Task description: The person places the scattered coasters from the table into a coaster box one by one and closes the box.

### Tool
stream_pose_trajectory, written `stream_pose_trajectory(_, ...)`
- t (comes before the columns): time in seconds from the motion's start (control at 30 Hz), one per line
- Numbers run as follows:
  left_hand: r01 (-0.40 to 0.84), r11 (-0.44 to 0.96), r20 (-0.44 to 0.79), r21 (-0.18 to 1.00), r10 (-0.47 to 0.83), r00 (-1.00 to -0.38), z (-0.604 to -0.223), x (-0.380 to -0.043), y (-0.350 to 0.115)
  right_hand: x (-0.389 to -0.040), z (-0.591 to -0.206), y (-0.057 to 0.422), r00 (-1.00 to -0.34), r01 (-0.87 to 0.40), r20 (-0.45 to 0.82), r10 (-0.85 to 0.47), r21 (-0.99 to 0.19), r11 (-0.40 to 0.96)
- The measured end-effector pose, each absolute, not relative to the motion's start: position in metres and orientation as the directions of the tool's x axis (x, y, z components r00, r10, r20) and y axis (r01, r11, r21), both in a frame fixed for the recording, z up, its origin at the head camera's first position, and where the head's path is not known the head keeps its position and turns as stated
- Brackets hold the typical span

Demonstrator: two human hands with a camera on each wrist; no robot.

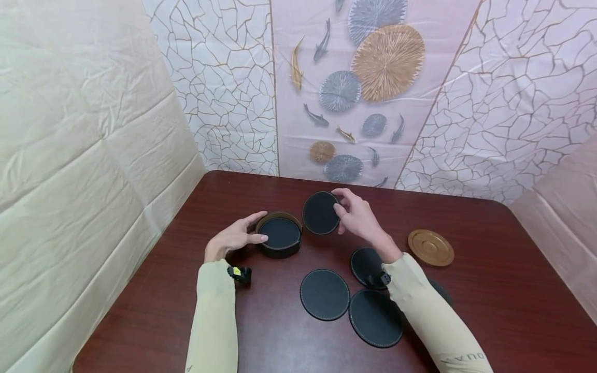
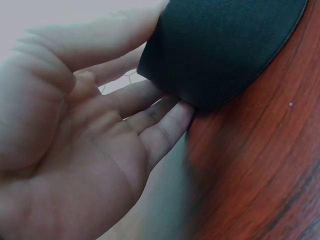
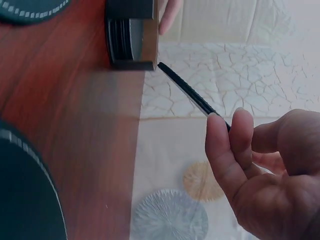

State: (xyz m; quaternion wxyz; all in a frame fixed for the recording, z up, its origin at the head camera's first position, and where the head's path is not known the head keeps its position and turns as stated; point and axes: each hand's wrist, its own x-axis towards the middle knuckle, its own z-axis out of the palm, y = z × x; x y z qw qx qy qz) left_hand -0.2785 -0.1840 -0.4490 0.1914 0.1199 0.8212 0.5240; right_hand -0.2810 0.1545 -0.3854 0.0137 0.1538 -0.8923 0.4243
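A round black coaster [image 1: 320, 213] is pinched at its right edge between the thumb and fingers of my right hand [image 1: 356, 213]. In the right wrist view that coaster [image 3: 187, 90] appears edge-on, tilted, raised off the table, its far end close to the holder. The round, dark coaster holder [image 1: 279, 253] has a brown inner wall and a side opening; several coasters [image 3: 120, 42] are stacked inside it. My left hand [image 1: 237, 235] grips the holder from the left, thumb at the front and fingers behind. Its black outer wall [image 2: 225, 50] fills the top of the left wrist view.
Flat on the table [image 1: 158, 311] lie more black coasters: one in the middle [image 1: 325, 294], one nearer me [image 1: 375, 318], one under my right wrist [image 1: 366, 264], and one partly hidden by the sleeve [image 1: 440, 291]. A brown round disc [image 1: 431, 247] is at the right.
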Motion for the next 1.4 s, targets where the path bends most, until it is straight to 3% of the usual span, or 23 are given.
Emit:
stream_pose_trajectory(0.73, 0.017, 0.431, -0.176, 0.902, 0.402, -0.899, -0.45, -0.279, -0.184, -0.284, -0.412, 0.09, -0.937, -0.245, 0.098, -0.335, -0.869, 0.43)
stream_pose_trajectory(1.4, 0.02, 0.426, -0.168, 0.905, 0.4, -0.901, -0.45, -0.28, -0.184, -0.286, -0.43, 0.075, -0.897, -0.139, -0.013, -0.441, -0.94, 0.311)
